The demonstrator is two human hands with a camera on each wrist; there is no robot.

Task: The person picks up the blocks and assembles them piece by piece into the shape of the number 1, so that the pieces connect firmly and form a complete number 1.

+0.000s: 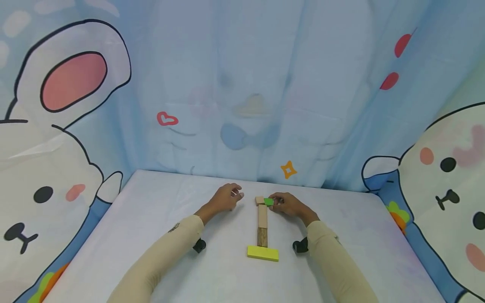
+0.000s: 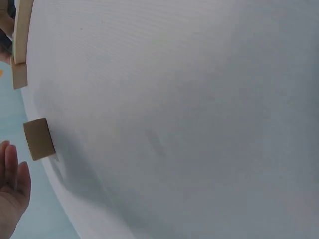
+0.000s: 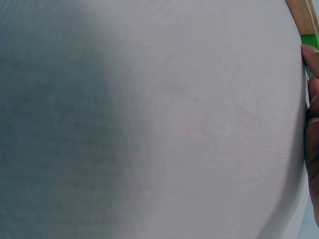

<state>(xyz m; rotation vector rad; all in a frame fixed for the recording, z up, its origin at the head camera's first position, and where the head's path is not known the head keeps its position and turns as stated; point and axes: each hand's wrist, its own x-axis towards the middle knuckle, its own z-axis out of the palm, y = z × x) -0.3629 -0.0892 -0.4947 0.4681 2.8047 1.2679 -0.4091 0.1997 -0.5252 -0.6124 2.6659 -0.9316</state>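
Observation:
My left hand [image 1: 226,198] hovers over the far part of the table with loosely bent fingers and nothing in them. In the left wrist view, a small wooden block [image 2: 39,139] stands close by the left hand [image 2: 12,196]. My right hand [image 1: 289,205] pinches the green block [image 1: 268,202] at its right side. Against the green block's left lies a small light wooden block [image 1: 259,200]. Below these run a long light wooden block [image 1: 262,216], a darker wooden block [image 1: 262,237] and a yellow block [image 1: 262,253] set crosswise.
The blocks lie on a white-covered table [image 1: 166,261]. A blue curtain [image 1: 189,84] with cartoon figures hangs behind the far edge and along both sides. Both sleeved forearms reach in from the near edge, with a black wrist device [image 1: 300,245] under the right one.

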